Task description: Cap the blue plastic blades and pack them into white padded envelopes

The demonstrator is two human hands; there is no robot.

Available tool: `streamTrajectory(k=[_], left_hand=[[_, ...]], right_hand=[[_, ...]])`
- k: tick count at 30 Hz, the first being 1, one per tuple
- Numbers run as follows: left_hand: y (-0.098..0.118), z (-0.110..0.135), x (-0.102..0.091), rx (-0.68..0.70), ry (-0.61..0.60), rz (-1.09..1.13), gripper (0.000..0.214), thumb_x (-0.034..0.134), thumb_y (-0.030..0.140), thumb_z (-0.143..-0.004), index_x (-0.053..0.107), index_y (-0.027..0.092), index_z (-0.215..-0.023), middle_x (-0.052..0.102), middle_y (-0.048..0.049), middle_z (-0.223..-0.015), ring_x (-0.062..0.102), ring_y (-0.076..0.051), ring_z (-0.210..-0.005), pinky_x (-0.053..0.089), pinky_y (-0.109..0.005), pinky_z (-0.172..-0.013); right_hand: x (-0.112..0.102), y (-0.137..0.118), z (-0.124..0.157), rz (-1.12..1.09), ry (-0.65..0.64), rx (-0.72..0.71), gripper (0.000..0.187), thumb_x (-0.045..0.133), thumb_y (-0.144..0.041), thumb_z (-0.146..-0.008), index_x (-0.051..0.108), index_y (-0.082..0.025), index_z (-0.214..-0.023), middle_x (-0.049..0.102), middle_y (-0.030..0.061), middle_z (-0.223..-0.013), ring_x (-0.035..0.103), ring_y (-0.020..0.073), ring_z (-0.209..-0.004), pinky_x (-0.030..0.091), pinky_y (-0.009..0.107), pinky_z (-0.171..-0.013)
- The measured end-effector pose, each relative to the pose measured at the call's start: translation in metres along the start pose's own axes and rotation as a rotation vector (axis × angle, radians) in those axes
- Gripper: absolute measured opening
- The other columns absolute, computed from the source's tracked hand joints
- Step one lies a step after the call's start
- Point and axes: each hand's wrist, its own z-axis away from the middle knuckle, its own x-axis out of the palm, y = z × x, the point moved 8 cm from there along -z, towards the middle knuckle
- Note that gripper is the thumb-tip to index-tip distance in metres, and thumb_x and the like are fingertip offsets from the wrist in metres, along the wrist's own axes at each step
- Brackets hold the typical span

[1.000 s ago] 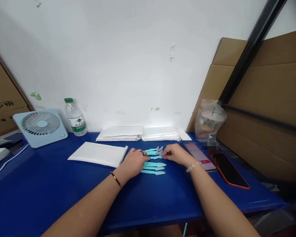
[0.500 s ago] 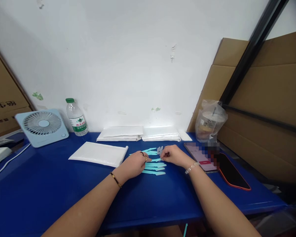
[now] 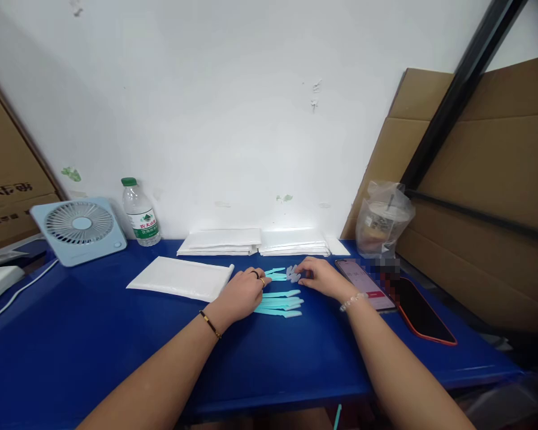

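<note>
Left hand: the left hand (image 3: 243, 294) is palm down on the left side of the turquoise sticks. Its fingertips are at the left ends of the upper sticks (image 3: 278, 277); whether they are clamped on one cannot be told.
Right hand: the right hand (image 3: 321, 278) is just right of the clear caps (image 3: 292, 274). Thumb and index finger are apart, with a gap between their tips.
Upper sticks: on the table between the two hands, left ends partly hidden by the left fingers.
Lower sticks: the lower sticks (image 3: 281, 302) lie side by side, nearer the person, paler ends to the right, left ends partly behind the left hand.
Clear caps: in a small cluster at the right ends of the upper sticks.
White pouch: the white pouch (image 3: 179, 278) lies flat, left of the left hand.
Stacked pouches: two piles, the left pile (image 3: 219, 240) and the right pile (image 3: 292, 242), lie along the wall.
Right side: a lit phone (image 3: 363, 283) lies beside a red-edged phone (image 3: 424, 310).
Work surface: blue table (image 3: 296, 358).
</note>
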Motion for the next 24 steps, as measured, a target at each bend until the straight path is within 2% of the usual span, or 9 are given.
streamTrajectory(k=[4, 9, 12, 17, 24], left_hand=[[-0.002, 0.001, 0.001, -0.031, -0.018, -0.064, 0.033, 0.041, 0.021, -0.085, 0.055, 0.023, -0.116, 0.055, -0.0076, -0.108, 0.051, -0.02, -0.095, 0.041, -0.032, -0.08], [-0.001, 0.002, 0.0, -0.03, -0.001, -0.055, 0.035, 0.042, 0.026, -0.087, 0.052, 0.024, -0.121, 0.054, -0.007, -0.115, 0.05, -0.021, -0.101, 0.041, -0.033, -0.083], [0.0, 0.001, 0.0, -0.022, 0.017, -0.051, 0.034, 0.042, 0.027, -0.088, 0.053, 0.023, -0.12, 0.056, -0.0066, -0.117, 0.049, -0.022, -0.104, 0.04, -0.033, -0.085], [-0.007, -0.006, 0.002, -0.065, 0.041, -0.04, 0.027, 0.046, 0.024, -0.087, 0.061, 0.025, -0.11, 0.063, -0.0061, -0.1, 0.054, -0.021, -0.095, 0.04, -0.031, -0.079], [-0.021, -0.01, 0.009, -0.16, 0.046, 0.153, 0.025, 0.047, 0.021, -0.085, 0.063, 0.022, -0.104, 0.066, -0.0048, -0.1, 0.06, -0.02, -0.09, 0.042, -0.028, -0.078]], right_hand=[[0.005, 0.004, 0.0, 0.018, -0.078, 0.017, 0.009, 0.06, -0.022, -0.076, 0.068, -0.019, -0.073, 0.063, 0.0023, -0.076, 0.056, 0.0138, -0.067, 0.041, 0.025, -0.063], [0.011, 0.008, 0.004, -0.046, -0.167, 0.057, 0.013, 0.057, -0.027, -0.078, 0.066, -0.018, -0.075, 0.063, 0.001, -0.072, 0.055, 0.013, -0.064, 0.04, 0.023, -0.058], [0.01, 0.013, 0.004, -0.053, -0.14, 0.094, 0.013, 0.06, -0.029, -0.075, 0.066, -0.017, -0.078, 0.063, 0.001, -0.07, 0.053, 0.0127, -0.062, 0.04, 0.022, -0.056], [0.011, 0.012, 0.002, -0.035, -0.124, 0.079, 0.01, 0.063, -0.026, -0.072, 0.066, -0.017, -0.074, 0.062, 0.001, -0.071, 0.054, 0.0126, -0.062, 0.041, 0.022, -0.057], [0.009, 0.009, 0.003, -0.015, -0.121, 0.069, 0.009, 0.058, -0.022, -0.073, 0.065, -0.017, -0.072, 0.064, 0.002, -0.071, 0.055, 0.0132, -0.062, 0.04, 0.023, -0.056]])
